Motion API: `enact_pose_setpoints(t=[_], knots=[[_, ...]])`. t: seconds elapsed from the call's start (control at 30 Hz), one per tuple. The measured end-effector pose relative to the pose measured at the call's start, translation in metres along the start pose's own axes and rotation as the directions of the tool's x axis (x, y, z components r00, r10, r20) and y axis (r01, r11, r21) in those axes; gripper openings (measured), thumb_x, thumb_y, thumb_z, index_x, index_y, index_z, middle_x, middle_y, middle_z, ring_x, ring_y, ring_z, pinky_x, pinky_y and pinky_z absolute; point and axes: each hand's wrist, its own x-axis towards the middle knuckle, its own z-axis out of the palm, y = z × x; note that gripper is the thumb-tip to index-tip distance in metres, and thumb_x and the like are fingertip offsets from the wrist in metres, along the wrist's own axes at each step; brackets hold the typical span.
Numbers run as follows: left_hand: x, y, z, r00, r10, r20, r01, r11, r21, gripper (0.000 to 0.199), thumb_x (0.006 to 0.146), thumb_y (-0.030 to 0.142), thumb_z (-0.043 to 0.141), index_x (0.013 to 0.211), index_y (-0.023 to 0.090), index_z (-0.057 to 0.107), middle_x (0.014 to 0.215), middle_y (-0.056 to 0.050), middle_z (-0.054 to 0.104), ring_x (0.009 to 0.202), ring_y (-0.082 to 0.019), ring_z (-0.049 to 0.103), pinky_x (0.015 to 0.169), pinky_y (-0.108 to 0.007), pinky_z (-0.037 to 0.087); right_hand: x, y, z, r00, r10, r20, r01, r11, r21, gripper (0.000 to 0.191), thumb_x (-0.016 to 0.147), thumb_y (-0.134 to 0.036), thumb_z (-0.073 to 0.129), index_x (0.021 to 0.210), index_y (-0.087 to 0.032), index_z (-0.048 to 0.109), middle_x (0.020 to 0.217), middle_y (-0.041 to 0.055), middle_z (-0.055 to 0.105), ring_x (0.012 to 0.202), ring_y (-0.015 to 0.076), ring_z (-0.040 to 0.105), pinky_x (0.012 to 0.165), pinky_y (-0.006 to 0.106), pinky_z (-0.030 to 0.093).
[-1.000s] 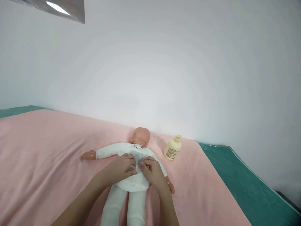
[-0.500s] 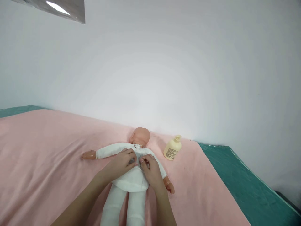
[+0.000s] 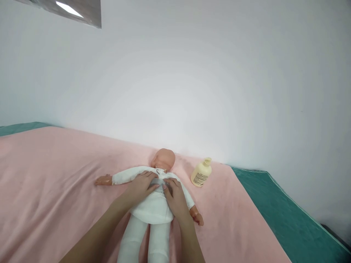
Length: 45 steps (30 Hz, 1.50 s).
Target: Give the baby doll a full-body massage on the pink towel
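Observation:
A baby doll [image 3: 152,210] with a white cloth body lies on a pink cloth, its bare head toward the wall. No face shows on the head from here. My left hand [image 3: 141,187] rests on the left of the doll's upper trunk, fingers laid out flat. On the other side, my right hand [image 3: 174,195] lies with its fingers stretched over the trunk. Between the two hands shows a grey patch [image 3: 157,185] on the white cloth, partly covered by my fingers. Neither hand grips anything.
A pale yellow pump bottle [image 3: 201,173] stands right of the doll's head. The pink cloth [image 3: 63,175] lies over a green surface [image 3: 285,208] that shows at both sides. A white wall [image 3: 175,80] rises behind. A shiny grey object [image 3: 90,14] hangs at the upper left.
My fingers have gone from bent and close together to flatter on the doll's trunk. My hands have moved slightly apart, and more of the grey patch shows between them.

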Motion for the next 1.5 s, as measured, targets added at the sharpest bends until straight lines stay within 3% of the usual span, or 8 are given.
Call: enact_pose_setpoints(t=[0.2,0.4,0.77,0.97,1.2,1.5], knots=[[-0.001,0.001,0.004,1.000,-0.016,0.005,0.016,1.000,0.006,0.031,0.092,0.042,0.047,0.109,0.018,0.057,0.111,-0.007,0.065,0.107,-0.026,0.055,0.090,-0.041,0.040,-0.001,-0.002,0.001,1.000,-0.007,0.018,0.008,0.999,-0.041,0.022,0.093,-0.023,0.047,0.107,-0.019,0.063,0.114,0.0067,0.061,0.109,0.0236,0.050,0.097,0.040,0.039],[0.004,-0.007,0.014,0.998,0.009,-0.060,-0.009,1.000,-0.006,0.033,0.095,0.044,0.041,0.113,0.020,0.055,0.115,-0.007,0.062,0.111,-0.025,0.052,0.093,-0.041,0.038,0.000,0.003,0.007,0.997,-0.045,-0.061,0.044,0.999,-0.023,0.027,0.090,-0.019,0.049,0.113,-0.018,0.061,0.122,0.0080,0.057,0.117,0.0222,0.047,0.103,0.038,0.036],[0.006,-0.013,0.022,0.998,0.003,-0.055,-0.005,0.999,-0.039,0.031,0.094,0.042,0.042,0.111,0.021,0.056,0.112,-0.007,0.062,0.108,-0.024,0.053,0.093,-0.042,0.039,0.002,0.002,0.007,1.000,-0.025,0.006,0.025,1.000,-0.014,0.027,0.091,-0.022,0.047,0.113,-0.019,0.062,0.122,0.0070,0.060,0.118,0.0217,0.049,0.104,0.038,0.038],[0.005,-0.015,0.026,0.989,0.044,-0.142,-0.049,0.998,-0.034,0.033,0.094,0.042,0.041,0.116,0.022,0.055,0.120,-0.009,0.057,0.110,-0.024,0.051,0.095,-0.042,0.040,0.003,0.006,0.009,0.998,-0.064,-0.004,0.064,0.997,-0.040,0.033,0.091,-0.020,0.044,0.119,-0.018,0.059,0.128,0.0075,0.057,0.121,0.0214,0.047,0.106,0.040,0.036],[0.006,-0.018,0.026,0.997,0.008,-0.081,-0.009,1.000,-0.017,0.038,0.093,0.045,0.041,0.117,0.020,0.056,0.121,-0.007,0.060,0.114,-0.024,0.049,0.097,-0.043,0.038,0.005,0.004,0.009,0.999,-0.053,0.013,0.054,0.997,-0.059,0.032,0.091,-0.023,0.044,0.118,-0.019,0.061,0.124,0.0072,0.060,0.120,0.0231,0.049,0.104,0.043,0.038],[0.007,-0.021,0.031,0.994,-0.006,-0.112,0.006,1.000,0.002,0.042,0.094,0.047,0.039,0.123,0.020,0.054,0.125,-0.007,0.058,0.117,-0.024,0.047,0.099,-0.042,0.036,0.007,0.007,0.013,0.998,-0.060,0.001,0.060,0.993,-0.097,0.035,0.092,-0.023,0.043,0.123,-0.018,0.058,0.128,0.0073,0.058,0.122,0.0225,0.047,0.105,0.041,0.036]])
